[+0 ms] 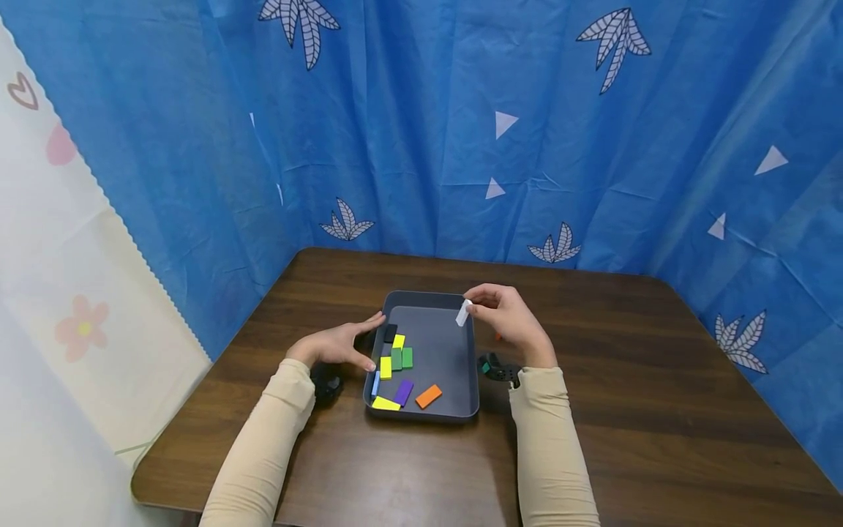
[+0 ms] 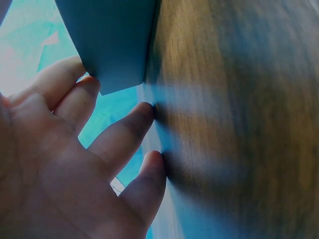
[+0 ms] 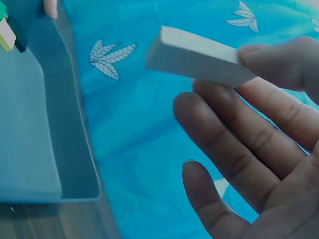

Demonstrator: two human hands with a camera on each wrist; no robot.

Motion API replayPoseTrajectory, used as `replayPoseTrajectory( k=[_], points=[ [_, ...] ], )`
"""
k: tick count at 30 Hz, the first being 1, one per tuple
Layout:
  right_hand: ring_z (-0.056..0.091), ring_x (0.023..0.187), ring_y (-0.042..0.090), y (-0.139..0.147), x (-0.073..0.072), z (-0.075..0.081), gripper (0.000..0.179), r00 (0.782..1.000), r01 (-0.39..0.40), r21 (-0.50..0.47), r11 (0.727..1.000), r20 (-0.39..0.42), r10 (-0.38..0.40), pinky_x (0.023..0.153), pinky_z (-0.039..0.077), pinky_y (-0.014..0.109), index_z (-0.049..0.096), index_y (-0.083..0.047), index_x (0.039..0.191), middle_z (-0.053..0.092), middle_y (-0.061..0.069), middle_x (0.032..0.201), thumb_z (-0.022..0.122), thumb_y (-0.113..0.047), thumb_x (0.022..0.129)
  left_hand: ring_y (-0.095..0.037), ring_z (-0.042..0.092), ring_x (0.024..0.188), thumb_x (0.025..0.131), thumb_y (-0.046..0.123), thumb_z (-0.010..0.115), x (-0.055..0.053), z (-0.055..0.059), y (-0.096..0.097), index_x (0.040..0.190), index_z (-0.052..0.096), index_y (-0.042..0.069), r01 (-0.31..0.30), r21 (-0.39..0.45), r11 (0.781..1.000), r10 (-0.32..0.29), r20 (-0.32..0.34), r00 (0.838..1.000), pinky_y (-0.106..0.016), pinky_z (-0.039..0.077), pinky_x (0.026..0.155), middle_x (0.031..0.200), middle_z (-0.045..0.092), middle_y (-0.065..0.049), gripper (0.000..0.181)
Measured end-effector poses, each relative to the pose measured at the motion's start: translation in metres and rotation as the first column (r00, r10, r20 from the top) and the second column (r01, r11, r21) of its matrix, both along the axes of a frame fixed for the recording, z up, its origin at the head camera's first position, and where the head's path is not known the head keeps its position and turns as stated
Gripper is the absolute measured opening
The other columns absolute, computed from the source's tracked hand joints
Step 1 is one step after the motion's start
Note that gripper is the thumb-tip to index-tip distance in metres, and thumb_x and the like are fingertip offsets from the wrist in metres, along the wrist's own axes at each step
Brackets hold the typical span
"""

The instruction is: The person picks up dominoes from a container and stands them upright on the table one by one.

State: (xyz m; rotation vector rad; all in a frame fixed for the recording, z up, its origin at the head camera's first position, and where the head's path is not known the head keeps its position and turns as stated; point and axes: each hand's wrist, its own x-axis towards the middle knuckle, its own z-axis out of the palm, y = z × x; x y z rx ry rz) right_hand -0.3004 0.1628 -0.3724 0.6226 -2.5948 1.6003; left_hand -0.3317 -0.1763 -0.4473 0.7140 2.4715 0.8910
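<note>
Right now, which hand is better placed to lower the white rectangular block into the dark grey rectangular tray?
Right, probably: the right hand pinches the white block near the right rim of the tray; the left hand is at its left, holding no block.

The tray (image 1: pixel 443 359) looks like smooth plastic with a low sheen. The blocks (image 1: pixel 429 397) inside it look smooth and matt, as does the white block (image 1: pixel 464 313) by the tray's right rim. Under the tray, the wood-grained tabletop (image 1: pixel 626 395) carries a soft gloss; behind the tray hangs a thin, creased, faintly shiny curtain (image 1: pixel 421 146).
</note>
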Motion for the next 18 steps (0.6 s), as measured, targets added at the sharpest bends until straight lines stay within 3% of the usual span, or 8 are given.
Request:
replayPoseTrajectory(
  k=[4,9,14,18],
  points=[
    [0.058,0.084,0.033,0.010,0.002,0.003,0.026,0.999,0.024,-0.047,0.999,-0.041,-0.026,0.073,0.051,0.044,0.062,-0.013,0.105,0.063,0.007,0.095,0.062,-0.028,0.083,-0.025,0.013,0.136,0.062,0.051,0.074,0.000,0.000,0.001,0.143,0.010,0.031,-0.010,-0.013,1.000,0.010,0.001,1.000,-0.054,0.022,0.104,0.150,0.002,0.010,0.104],
    [0.058,0.084,0.034,0.022,0.006,0.005,0.026,0.991,0.084,-0.092,0.992,-0.094,-0.093,0.071,0.052,0.034,0.062,-0.012,0.107,0.063,0.010,0.096,0.061,-0.026,0.084,-0.023,0.013,0.136,0.062,0.051,0.074,0.000,-0.001,0.000,0.142,0.011,0.033,-0.028,-0.024,0.999,0.028,0.009,1.000,-0.053,0.021,0.105,0.149,0.002,0.013,0.104],
    [0.059,0.080,0.022,0.032,0.011,0.011,0.025,0.975,0.174,-0.132,0.976,-0.117,-0.190,0.067,0.050,0.022,0.061,-0.007,0.107,0.061,0.013,0.094,0.061,-0.016,0.084,-0.023,0.013,0.136,0.061,0.053,0.073,0.000,-0.001,0.000,0.142,0.010,0.034,-0.021,-0.025,0.999,0.021,0.008,1.000,-0.053,0.021,0.105,0.149,0.001,0.013,0.104],
    [0.057,0.076,0.014,0.037,0.018,0.016,0.022,0.948,0.270,-0.118,0.956,-0.142,-0.285,0.064,0.048,0.020,0.061,-0.002,0.104,0.060,0.016,0.092,0.061,-0.009,0.083,-0.026,0.013,0.136,0.061,0.053,0.073,0.001,0.000,0.001,0.142,0.011,0.034,-0.024,-0.018,1.000,0.024,0.013,1.000,-0.056,0.020,0.104,0.150,0.002,0.011,0.105]
  ],
)
